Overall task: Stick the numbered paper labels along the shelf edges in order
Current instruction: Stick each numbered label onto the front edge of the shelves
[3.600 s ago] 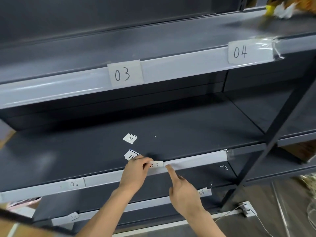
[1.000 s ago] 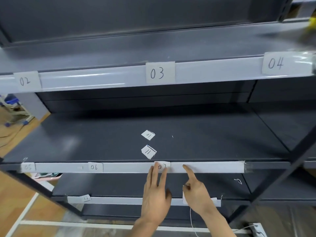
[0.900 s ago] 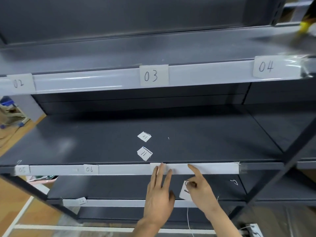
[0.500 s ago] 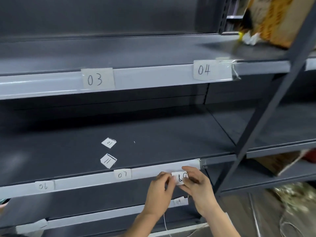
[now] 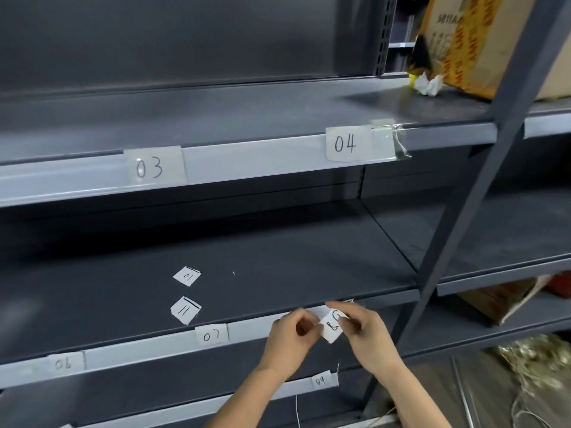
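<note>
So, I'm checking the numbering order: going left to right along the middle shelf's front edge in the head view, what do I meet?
Along it: label 06 → label 07 → left hand → loose label pinched by both hands → right hand.

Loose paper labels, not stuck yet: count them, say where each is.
3. The white paper label marked 01 and the one marked 11 lie on the dark grey shelf. The third label is pinched by left hand and right hand. Others may be hidden.
</note>
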